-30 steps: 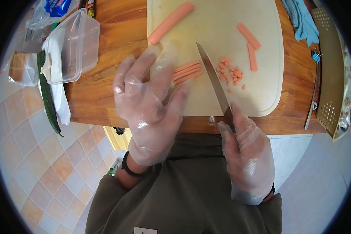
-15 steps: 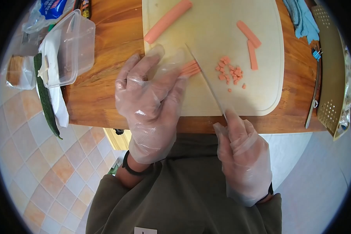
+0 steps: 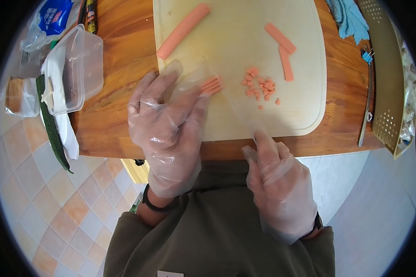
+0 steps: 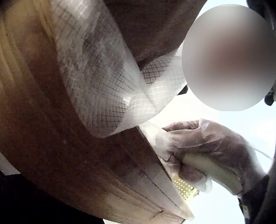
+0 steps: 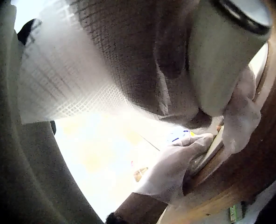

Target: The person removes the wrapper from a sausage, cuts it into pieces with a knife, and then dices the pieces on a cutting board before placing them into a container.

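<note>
My gloved left hand point(image 3: 166, 131) holds a small bundle of pink sausage strips point(image 3: 211, 86) down on the cutting board point(image 3: 245, 27), its thumb and forefinger around their left end. Their cut ends stick out to the right. In my gloved right hand point(image 3: 282, 189) is a knife, its pale handle point(image 5: 217, 56) gripped in the palm. The blade point(image 3: 235, 104), blurred and thin, slants up to the right ends of the strips. Diced sausage point(image 3: 263, 86) lies right of the blade. A longer sausage piece point(image 3: 183, 31) sits at upper left, two strips point(image 3: 286, 63) at upper right.
To the left stand a clear plastic box point(image 3: 90, 64), a cucumber point(image 3: 53, 124) and a blue-and-clear packet point(image 3: 55, 18). A blue cloth point(image 3: 350, 21), a thin metal tool point(image 3: 365, 111) and a perforated golden basket point(image 3: 386, 87) line the right side. The table's front edge runs close to my body.
The knife has come left from beside the diced pieces to the strips' ends, its blade turning edge-on. My left thumb has closed in against the strips. The whole head view has shifted slightly.
</note>
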The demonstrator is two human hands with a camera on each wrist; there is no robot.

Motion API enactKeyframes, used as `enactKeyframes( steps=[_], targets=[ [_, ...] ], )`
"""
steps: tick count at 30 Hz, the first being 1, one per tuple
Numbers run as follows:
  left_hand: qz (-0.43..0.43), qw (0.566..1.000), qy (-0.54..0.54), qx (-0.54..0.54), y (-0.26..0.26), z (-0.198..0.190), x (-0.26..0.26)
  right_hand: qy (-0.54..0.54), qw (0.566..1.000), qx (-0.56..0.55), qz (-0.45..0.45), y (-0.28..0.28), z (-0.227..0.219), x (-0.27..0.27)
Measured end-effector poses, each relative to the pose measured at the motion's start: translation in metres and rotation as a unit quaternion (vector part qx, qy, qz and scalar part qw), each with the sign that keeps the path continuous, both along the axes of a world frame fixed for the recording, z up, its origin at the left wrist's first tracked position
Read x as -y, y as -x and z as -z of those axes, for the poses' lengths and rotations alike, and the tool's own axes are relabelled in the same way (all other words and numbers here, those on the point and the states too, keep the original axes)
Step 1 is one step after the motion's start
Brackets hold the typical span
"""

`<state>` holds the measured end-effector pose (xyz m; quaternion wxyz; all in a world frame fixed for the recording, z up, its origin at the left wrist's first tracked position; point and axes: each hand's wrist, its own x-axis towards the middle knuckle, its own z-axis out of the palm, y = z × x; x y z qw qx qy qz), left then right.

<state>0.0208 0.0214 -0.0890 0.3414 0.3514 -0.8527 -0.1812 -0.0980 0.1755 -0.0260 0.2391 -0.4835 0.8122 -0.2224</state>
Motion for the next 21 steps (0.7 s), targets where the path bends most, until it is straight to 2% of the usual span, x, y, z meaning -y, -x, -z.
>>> enactKeyframes(
  steps=[9,11,18,21],
  targets=[
    [-0.005,1.0,-0.001,-0.009,0.001,0.002,-0.001,-0.023,1.0,-0.018,-0.008,0.002,0.002,-0.001],
    [-0.006,1.0,-0.002,-0.008,0.001,0.001,-0.001,0.022,0.995,-0.098,-0.028,0.002,0.01,-0.002],
    [-0.005,1.0,-0.005,-0.005,0.001,-0.001,-0.002,0.017,0.991,-0.127,-0.036,0.0,0.014,-0.002],
    [-0.005,1.0,-0.004,0.005,0.002,-0.003,-0.002,0.003,0.984,-0.173,-0.039,-0.004,0.015,-0.002]
  ],
)
